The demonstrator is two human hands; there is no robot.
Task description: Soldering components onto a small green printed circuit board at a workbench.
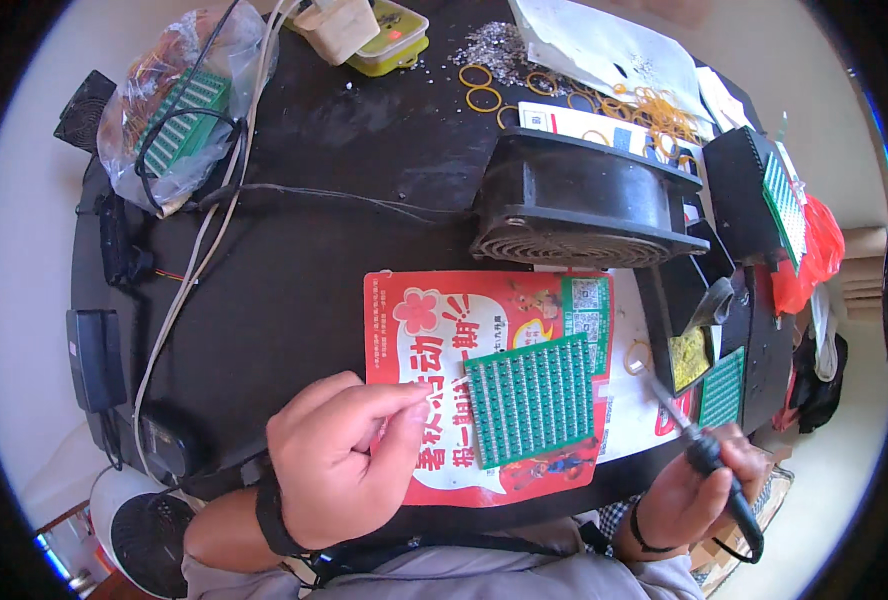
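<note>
A green circuit board (530, 402) with rows of small pads lies slightly tilted on a red printed sheet (389, 298). Just left of the board, my left hand (339, 460) is closed, thumb and forefinger pinched together; whatever they hold is too small to make out. My right hand (692, 492) grips the dark handle of a soldering iron (704, 452) to the right of the board. The iron's metal tip points up and away, close to a black holder with a yellow sponge (690, 358). Iron and board are apart.
A black box fan (584, 195) stands behind the sheet. Rubber bands (654, 112) and metal bits (499, 55) lie farther back. Another green board (722, 388) is at right. A plastic bag (124, 135) with boards and wires sits far left, near white cables (199, 250).
</note>
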